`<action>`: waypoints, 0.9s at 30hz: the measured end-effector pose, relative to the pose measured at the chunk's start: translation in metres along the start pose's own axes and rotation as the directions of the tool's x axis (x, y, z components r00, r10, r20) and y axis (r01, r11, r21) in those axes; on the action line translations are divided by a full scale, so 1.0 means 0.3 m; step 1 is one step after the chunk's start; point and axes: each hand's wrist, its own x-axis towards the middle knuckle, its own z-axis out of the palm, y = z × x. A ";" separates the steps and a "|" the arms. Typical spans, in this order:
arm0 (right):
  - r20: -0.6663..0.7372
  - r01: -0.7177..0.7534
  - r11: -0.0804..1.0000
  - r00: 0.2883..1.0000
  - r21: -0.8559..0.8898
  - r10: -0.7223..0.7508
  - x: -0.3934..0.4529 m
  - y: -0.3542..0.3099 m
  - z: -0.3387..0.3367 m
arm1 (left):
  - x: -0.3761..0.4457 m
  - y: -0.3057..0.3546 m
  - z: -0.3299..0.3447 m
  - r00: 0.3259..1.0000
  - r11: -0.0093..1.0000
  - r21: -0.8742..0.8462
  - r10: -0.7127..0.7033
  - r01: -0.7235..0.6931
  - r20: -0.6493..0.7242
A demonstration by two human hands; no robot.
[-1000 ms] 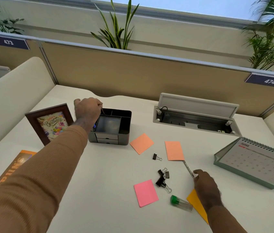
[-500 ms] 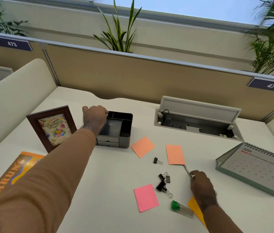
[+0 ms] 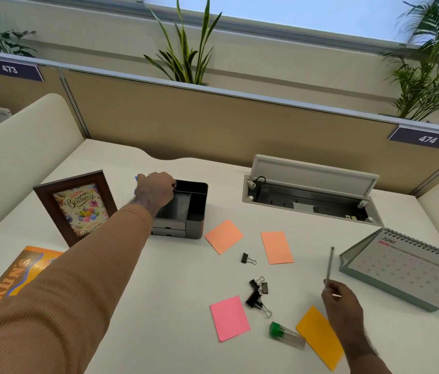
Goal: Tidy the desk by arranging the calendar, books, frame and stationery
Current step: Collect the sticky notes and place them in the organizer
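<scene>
My left hand [image 3: 155, 188] is closed at the left rim of the dark desk organiser [image 3: 195, 211], with a blue tip showing behind its fingers. My right hand [image 3: 343, 311] holds a thin silver pen [image 3: 329, 267] upright above the desk. A brown photo frame [image 3: 78, 206] with a birthday card stands left of the organiser. The June desk calendar [image 3: 412, 268] stands at the right. An orange book [image 3: 10, 279] lies at the near left, partly under my sleeve.
Two orange sticky notes [image 3: 223, 236] [image 3: 277, 247], a pink one [image 3: 229, 318] and a yellow one [image 3: 320, 337] lie scattered. Black binder clips [image 3: 257, 295] and a green-capped tube [image 3: 287, 334] lie between them. An open cable hatch [image 3: 310, 201] sits at the back.
My right hand has lifted the silver pen off the desk and moved it right, toward the calendar. My left hand stays at the organiser's left rim.
</scene>
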 end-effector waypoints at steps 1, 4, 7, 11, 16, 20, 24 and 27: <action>0.005 -0.028 0.998 1.000 0.062 0.028 -0.003 -0.006 -0.013 | -0.003 -0.001 -0.004 1.000 1.000 -0.007 0.003 -0.003 -0.013; 0.038 -0.048 0.963 0.999 0.265 0.039 -0.022 -0.051 -0.042 | -0.024 0.006 -0.027 0.996 0.999 -0.049 -0.005 0.000 -0.090; 0.071 -0.047 0.836 0.997 0.546 0.009 -0.057 -0.131 -0.057 | -0.081 0.041 -0.046 0.967 0.979 -0.196 -0.003 -0.049 -0.253; 0.202 -0.113 0.648 0.977 0.754 -0.065 -0.112 -0.242 -0.039 | -0.216 0.153 -0.039 0.940 0.841 -0.465 0.134 -0.276 -0.315; 0.327 -0.219 0.541 0.938 0.812 -0.111 -0.184 -0.356 0.013 | -0.433 0.313 0.038 0.946 0.546 -0.830 0.314 -0.113 0.078; 0.463 -0.369 0.454 0.879 0.811 -0.114 -0.228 -0.402 0.047 | -0.533 0.361 0.088 0.915 0.338 -0.934 0.332 0.112 0.229; 0.477 -0.362 0.502 0.871 0.785 -0.116 -0.252 -0.416 0.062 | -0.565 0.359 0.084 0.883 0.072 -0.947 0.345 0.313 0.318; 0.480 -0.323 0.551 0.862 0.770 -0.164 -0.260 -0.420 0.065 | -0.577 0.358 0.078 0.863 -0.001 -0.931 0.375 0.365 0.338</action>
